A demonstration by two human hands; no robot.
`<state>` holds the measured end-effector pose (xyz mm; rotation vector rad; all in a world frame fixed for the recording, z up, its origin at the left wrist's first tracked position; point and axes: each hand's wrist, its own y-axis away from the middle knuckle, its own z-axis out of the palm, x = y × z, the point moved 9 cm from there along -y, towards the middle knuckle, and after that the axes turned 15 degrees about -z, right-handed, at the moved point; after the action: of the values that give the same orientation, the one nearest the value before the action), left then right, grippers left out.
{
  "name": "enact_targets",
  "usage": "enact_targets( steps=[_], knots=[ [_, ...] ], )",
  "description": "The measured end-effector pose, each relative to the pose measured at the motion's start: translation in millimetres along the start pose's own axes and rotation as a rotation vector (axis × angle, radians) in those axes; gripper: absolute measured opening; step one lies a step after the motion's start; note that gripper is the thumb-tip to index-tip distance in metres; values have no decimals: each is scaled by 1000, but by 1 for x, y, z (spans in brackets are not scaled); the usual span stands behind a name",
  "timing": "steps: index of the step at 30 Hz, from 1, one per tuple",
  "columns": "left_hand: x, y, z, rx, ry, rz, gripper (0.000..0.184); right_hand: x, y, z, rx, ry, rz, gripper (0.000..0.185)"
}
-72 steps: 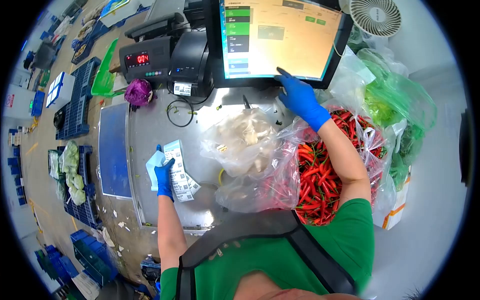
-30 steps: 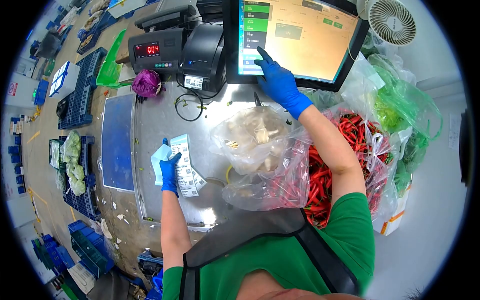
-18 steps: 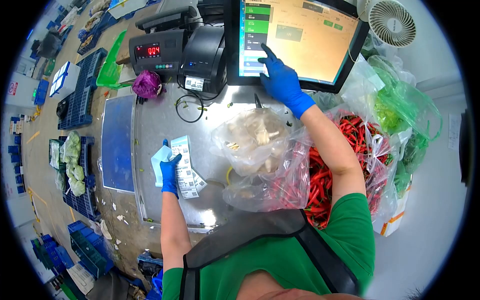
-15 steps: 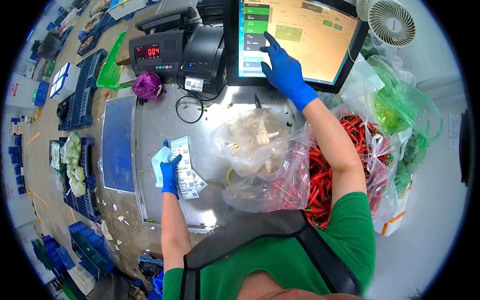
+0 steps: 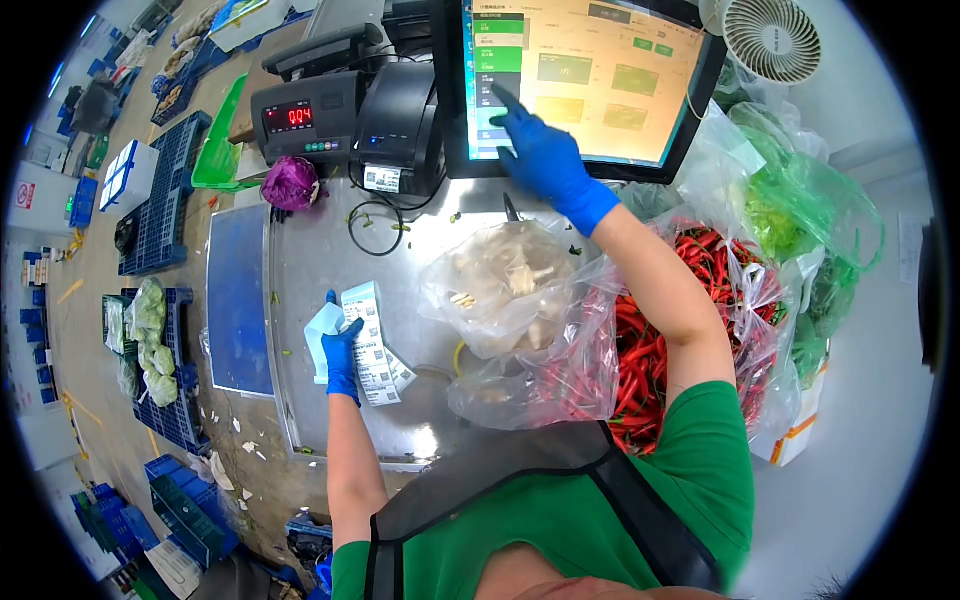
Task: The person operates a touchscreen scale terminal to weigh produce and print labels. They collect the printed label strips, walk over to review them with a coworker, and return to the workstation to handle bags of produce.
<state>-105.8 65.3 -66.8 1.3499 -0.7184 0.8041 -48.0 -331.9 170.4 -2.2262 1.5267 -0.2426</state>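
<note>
My left hand [image 5: 342, 360], in a blue glove, grips a strip of printed labels [image 5: 371, 345] and its pale blue backing above the steel table. My right hand [image 5: 548, 165], also gloved in blue, is raised at the touchscreen monitor [image 5: 600, 85]. Its index finger is stretched toward the dark and green list on the left of the screen, and it holds nothing; whether the fingertip touches the glass I cannot tell. A clear plastic bag of pale, root-like pieces [image 5: 510, 275] sits between my arms. Red chili peppers [image 5: 640, 370] in clear plastic lie under my right forearm.
A scale display [image 5: 295, 117] reads 0.04 beside a black label printer [image 5: 400, 130]. A purple cabbage [image 5: 290, 183] lies before them. Bagged greens [image 5: 785, 220] and a white fan [image 5: 772, 40] stand at right. Blue pallets [image 5: 165, 200] are on the floor at left.
My right hand has moved down and left along the screen's list. More panels now show on the screen. My left hand keeps the labels in nearly the same place.
</note>
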Motion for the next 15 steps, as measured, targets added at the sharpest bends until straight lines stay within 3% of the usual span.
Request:
enact_targets(
  steps=[4, 10, 15],
  knots=[
    [3, 2, 1, 5, -18, 5, 81, -7, 22, 23, -102, -36, -14, 34],
    [7, 7, 8, -3, 6, -16, 80, 3, 32, 26, -42, -66, -15, 25],
    [1, 3, 0, 3, -27, -30, 81, 11, 30, 30, -84, -24, 9, 32]
  ],
)
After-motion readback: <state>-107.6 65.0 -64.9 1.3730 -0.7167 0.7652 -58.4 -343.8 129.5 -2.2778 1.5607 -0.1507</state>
